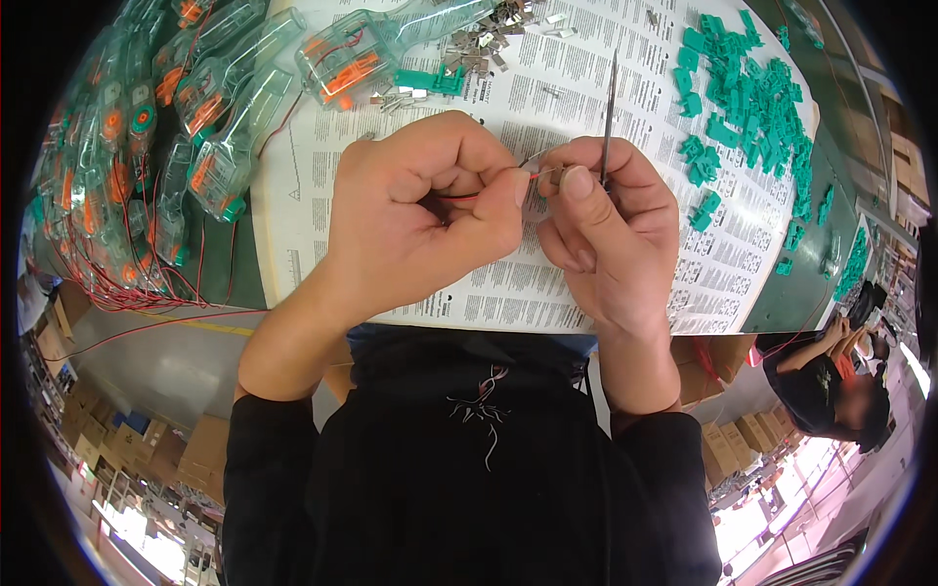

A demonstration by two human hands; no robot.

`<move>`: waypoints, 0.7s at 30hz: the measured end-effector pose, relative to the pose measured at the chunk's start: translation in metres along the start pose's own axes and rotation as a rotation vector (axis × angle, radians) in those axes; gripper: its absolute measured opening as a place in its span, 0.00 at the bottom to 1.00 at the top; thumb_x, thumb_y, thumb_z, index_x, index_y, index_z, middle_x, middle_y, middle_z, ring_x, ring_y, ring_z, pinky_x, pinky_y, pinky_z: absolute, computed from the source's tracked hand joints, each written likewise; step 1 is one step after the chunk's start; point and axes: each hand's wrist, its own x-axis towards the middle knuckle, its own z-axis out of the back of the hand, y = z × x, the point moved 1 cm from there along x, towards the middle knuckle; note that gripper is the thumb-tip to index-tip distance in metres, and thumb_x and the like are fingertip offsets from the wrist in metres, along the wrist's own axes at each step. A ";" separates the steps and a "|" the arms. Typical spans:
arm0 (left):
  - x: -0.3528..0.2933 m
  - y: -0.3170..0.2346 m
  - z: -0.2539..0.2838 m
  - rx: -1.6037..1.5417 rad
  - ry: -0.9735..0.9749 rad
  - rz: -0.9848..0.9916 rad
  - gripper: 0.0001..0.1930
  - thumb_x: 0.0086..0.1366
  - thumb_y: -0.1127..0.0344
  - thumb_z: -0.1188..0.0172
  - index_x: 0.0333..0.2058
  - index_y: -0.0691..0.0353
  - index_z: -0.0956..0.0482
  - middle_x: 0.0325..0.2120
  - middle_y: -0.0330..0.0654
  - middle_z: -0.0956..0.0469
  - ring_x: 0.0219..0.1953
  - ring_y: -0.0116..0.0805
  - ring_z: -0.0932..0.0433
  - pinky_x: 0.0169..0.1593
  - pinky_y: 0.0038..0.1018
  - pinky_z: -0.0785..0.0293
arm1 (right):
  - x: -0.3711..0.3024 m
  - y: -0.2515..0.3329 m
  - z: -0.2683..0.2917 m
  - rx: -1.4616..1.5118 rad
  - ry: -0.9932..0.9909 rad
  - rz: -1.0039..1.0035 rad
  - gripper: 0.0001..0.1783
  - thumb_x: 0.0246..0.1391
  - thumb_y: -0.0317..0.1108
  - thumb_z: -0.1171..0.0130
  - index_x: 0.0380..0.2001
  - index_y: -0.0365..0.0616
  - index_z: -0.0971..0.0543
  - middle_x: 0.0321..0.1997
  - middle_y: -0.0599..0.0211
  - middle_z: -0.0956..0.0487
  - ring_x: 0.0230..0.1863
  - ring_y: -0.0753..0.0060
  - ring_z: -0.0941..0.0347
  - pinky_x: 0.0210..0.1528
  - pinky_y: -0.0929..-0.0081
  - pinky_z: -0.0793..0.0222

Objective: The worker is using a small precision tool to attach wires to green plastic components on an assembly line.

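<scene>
My left hand [420,200] is closed in a pinch around a thin red and black wire [459,198], its end poking out past the thumb tip. Close by, my right hand [620,230] pinches something small at the wire's bared end, between thumb and forefinger; it may be a small metal piece, mostly hidden. A slim dark pointed tool [611,107], perhaps tweezers, is tucked between the fingers of that same hand and points away from me. Both hands hover above printed paper sheets [381,311] on the table.
Clear green plastic housings [234,127] with orange parts and red wires pile up at the left. Small metal pieces [479,49] and a green plastic part [430,81] lie at the back. Loose green plastic parts [743,98] spread along the right. Another person [840,386] sits far right.
</scene>
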 end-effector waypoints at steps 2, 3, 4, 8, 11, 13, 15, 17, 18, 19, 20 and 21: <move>0.000 0.000 0.001 0.008 -0.002 0.009 0.06 0.62 0.77 0.34 0.28 0.62 0.23 0.13 0.27 0.30 0.18 0.09 0.36 0.25 0.13 0.40 | 0.000 -0.001 0.002 -0.060 0.019 0.031 0.10 0.66 0.25 0.38 0.48 0.32 0.21 0.33 0.66 0.17 0.19 0.91 0.40 0.20 0.87 0.48; 0.000 0.000 0.001 0.012 -0.002 0.013 0.07 0.62 0.77 0.34 0.28 0.62 0.23 0.13 0.27 0.30 0.18 0.09 0.36 0.25 0.13 0.40 | 0.000 -0.001 0.003 -0.090 0.029 0.047 0.10 0.66 0.24 0.38 0.48 0.32 0.21 0.33 0.67 0.17 0.19 0.91 0.40 0.20 0.87 0.47; -0.001 0.000 0.002 0.011 -0.002 0.013 0.07 0.62 0.77 0.34 0.28 0.62 0.23 0.13 0.27 0.30 0.18 0.09 0.36 0.25 0.13 0.40 | 0.000 -0.001 0.004 -0.090 0.028 0.047 0.10 0.66 0.24 0.38 0.48 0.32 0.21 0.33 0.67 0.17 0.19 0.91 0.40 0.20 0.87 0.47; -0.003 0.000 0.006 0.044 0.073 0.013 0.05 0.65 0.77 0.33 0.34 0.65 0.22 0.21 0.26 0.28 0.23 0.10 0.35 0.28 0.13 0.41 | -0.002 0.000 0.004 -0.206 0.020 0.095 0.10 0.65 0.25 0.36 0.47 0.33 0.20 0.33 0.70 0.17 0.20 0.92 0.38 0.21 0.88 0.46; -0.003 0.000 0.006 0.068 0.068 -0.005 0.05 0.64 0.78 0.33 0.33 0.65 0.22 0.20 0.26 0.28 0.23 0.10 0.35 0.27 0.13 0.41 | -0.002 0.000 0.002 -0.345 -0.030 0.166 0.10 0.64 0.25 0.35 0.46 0.33 0.19 0.31 0.73 0.19 0.20 0.92 0.37 0.21 0.90 0.45; -0.003 0.000 0.006 0.087 0.070 -0.017 0.05 0.64 0.78 0.33 0.33 0.65 0.22 0.20 0.26 0.28 0.23 0.10 0.35 0.27 0.13 0.41 | -0.003 0.001 0.001 -0.385 -0.032 0.174 0.10 0.64 0.25 0.35 0.46 0.33 0.19 0.30 0.74 0.19 0.21 0.93 0.37 0.22 0.90 0.45; -0.003 0.001 0.006 0.125 0.073 -0.043 0.05 0.64 0.78 0.34 0.32 0.65 0.22 0.19 0.26 0.28 0.22 0.10 0.35 0.27 0.13 0.41 | -0.004 0.004 0.001 -0.466 -0.035 0.191 0.10 0.64 0.26 0.34 0.46 0.34 0.19 0.29 0.75 0.20 0.21 0.94 0.37 0.22 0.91 0.45; -0.003 0.000 0.006 0.126 0.076 -0.047 0.05 0.63 0.79 0.33 0.32 0.65 0.22 0.19 0.26 0.28 0.22 0.11 0.35 0.27 0.13 0.41 | -0.003 0.010 0.003 -0.416 -0.011 0.123 0.10 0.64 0.25 0.34 0.46 0.34 0.19 0.30 0.75 0.19 0.22 0.94 0.36 0.23 0.91 0.43; -0.002 0.000 0.006 0.125 0.080 -0.054 0.05 0.63 0.79 0.33 0.32 0.65 0.22 0.19 0.26 0.28 0.22 0.11 0.35 0.27 0.13 0.41 | -0.003 0.013 0.005 -0.368 0.010 0.058 0.10 0.63 0.25 0.34 0.46 0.34 0.19 0.31 0.74 0.19 0.23 0.95 0.35 0.24 0.91 0.41; -0.002 -0.001 0.005 0.124 0.085 -0.062 0.05 0.63 0.79 0.33 0.32 0.65 0.22 0.19 0.26 0.28 0.22 0.11 0.35 0.26 0.13 0.41 | -0.002 0.015 0.006 -0.320 0.032 -0.006 0.10 0.63 0.24 0.33 0.46 0.34 0.19 0.31 0.74 0.18 0.25 0.95 0.33 0.25 0.92 0.39; -0.002 -0.001 0.005 0.124 0.085 -0.062 0.05 0.63 0.79 0.33 0.32 0.65 0.22 0.19 0.26 0.28 0.22 0.11 0.35 0.26 0.13 0.41 | -0.001 0.015 0.008 -0.320 0.032 -0.006 0.10 0.63 0.24 0.33 0.46 0.34 0.19 0.31 0.74 0.18 0.25 0.95 0.33 0.25 0.92 0.39; -0.002 -0.001 0.005 0.122 0.086 -0.059 0.05 0.64 0.79 0.34 0.32 0.65 0.22 0.19 0.26 0.28 0.22 0.11 0.35 0.27 0.13 0.41 | 0.000 0.014 0.011 -0.276 0.065 -0.022 0.10 0.62 0.24 0.33 0.46 0.35 0.18 0.32 0.74 0.18 0.26 0.95 0.32 0.26 0.92 0.38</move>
